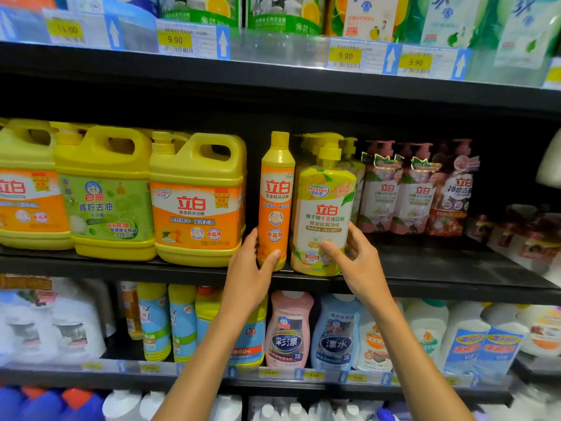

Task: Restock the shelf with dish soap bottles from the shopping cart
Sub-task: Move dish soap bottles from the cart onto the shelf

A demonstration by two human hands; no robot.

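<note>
On middle shelf (425, 265) | left hand (252, 268) grips orange bottle (274, 202) | right hand (358, 259) grips yellow pump bottle (324, 214)

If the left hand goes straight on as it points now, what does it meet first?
The orange bottle, which the left hand grips; behind it the way looks free, though depth is unclear.

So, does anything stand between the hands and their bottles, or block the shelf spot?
Nothing visible. The left hand grips the orange bottle, the right hand the pump bottle; both are at the shelf front, right of the jug.
</note>
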